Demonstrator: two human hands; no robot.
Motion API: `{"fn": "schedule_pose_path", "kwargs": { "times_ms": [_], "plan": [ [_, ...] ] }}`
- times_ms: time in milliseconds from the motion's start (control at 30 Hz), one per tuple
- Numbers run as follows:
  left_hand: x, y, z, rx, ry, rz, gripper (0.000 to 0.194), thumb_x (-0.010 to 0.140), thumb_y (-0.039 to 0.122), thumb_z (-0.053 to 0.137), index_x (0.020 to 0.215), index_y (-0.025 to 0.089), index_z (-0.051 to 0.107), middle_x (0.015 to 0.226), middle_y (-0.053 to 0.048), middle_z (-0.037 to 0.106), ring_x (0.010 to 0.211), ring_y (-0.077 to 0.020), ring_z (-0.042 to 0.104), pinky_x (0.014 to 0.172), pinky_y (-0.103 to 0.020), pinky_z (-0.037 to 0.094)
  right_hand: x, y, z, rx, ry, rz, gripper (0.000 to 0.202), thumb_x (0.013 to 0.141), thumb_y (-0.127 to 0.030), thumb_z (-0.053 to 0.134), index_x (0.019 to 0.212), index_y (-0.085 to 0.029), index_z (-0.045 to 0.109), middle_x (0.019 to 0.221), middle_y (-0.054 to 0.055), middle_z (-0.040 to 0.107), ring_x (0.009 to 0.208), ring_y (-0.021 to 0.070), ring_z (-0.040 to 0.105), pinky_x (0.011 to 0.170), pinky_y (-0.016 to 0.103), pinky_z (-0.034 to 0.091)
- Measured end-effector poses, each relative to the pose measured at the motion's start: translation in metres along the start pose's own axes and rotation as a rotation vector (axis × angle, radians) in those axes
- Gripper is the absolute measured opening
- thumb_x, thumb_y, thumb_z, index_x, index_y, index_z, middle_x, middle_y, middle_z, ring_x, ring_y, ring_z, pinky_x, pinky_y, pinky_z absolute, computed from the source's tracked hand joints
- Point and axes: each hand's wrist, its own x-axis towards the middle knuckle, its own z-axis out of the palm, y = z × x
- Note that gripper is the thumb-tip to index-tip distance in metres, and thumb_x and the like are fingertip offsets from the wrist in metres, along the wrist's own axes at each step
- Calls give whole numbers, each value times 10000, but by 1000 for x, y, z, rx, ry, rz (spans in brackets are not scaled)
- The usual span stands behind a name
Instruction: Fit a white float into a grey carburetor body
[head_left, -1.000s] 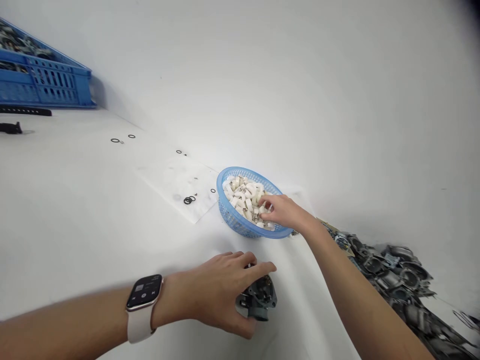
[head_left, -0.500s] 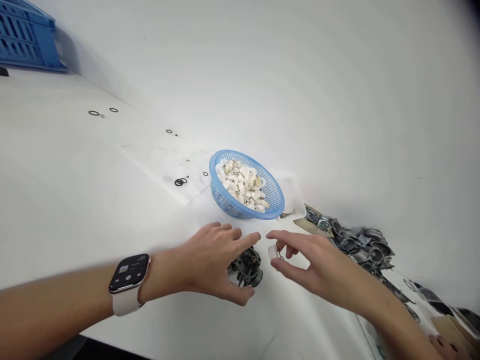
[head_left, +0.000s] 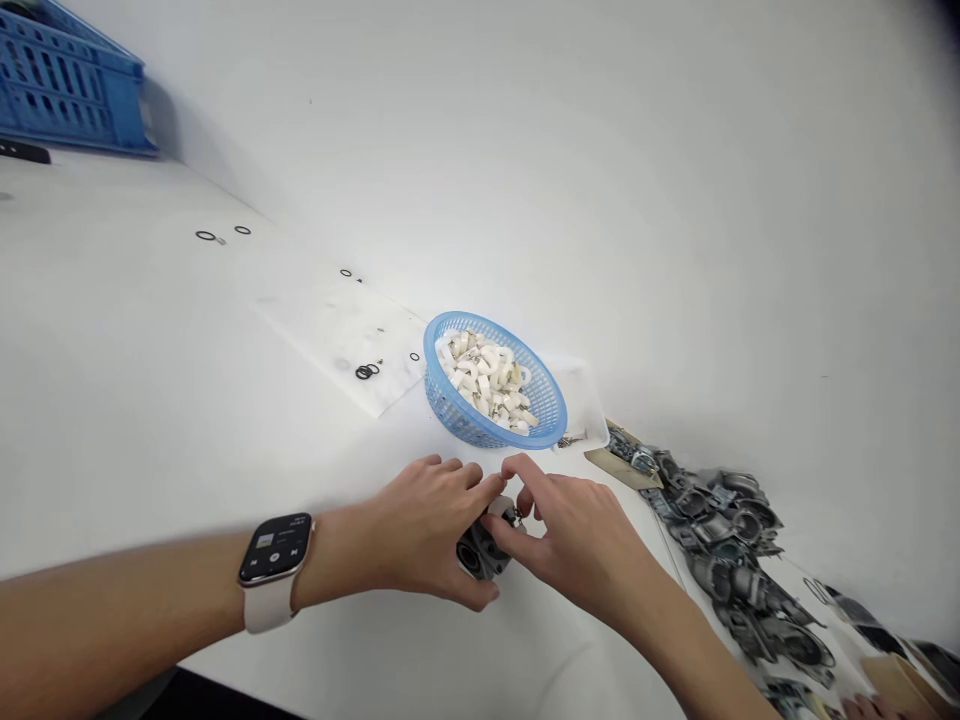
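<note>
Both hands [head_left: 427, 535] cupped around carburetor [head_left: 484, 550]

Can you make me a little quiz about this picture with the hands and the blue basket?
1. True or false: the blue basket holds small white pieces.
2. Which wrist wears the watch? A) left B) right C) neither
3. Fill in: the left hand and the right hand both touch a dark ____ part on the white table.

Key
1. True.
2. A, the left wrist.
3. Metal. The left hand grips it, and the right hand's fingertips are at its top.
</note>
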Motion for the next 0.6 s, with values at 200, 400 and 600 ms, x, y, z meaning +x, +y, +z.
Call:
{"fn": "schedule_pose_path", "kwargs": {
  "times_ms": [200,400,600],
  "plan": [
    [-1,4,10,23,3,-36,736,721,598,739,1272,168,509,1016,-63,614,876,-289,613,753,-463,522,0,-1,2,-45,-1,-13,216,931,-417,544,1099,-285,520,739,-32,690,581,212,629,525,291,236],
    [-3,7,13,-9,-4,-27,556,713,442,723,1169,214,499,1049,-47,616,868,-274,598,751,-454,512,7,-6,-8,-46,-70,-45,339,900,-309,555,1233,-281,499,739,-30,712,628,233,666,528,290,236],
    [-3,7,8,-33,-14,-29,467,688,379,662,1087,220,477,1018,-47,612,820,-248,575,711,-418,498,9,-18,-9,-77,-120,-48,352,902,-287,557,1251,-249,527,661,-33,689,568,217,643,487,294,205]
  ]
}}
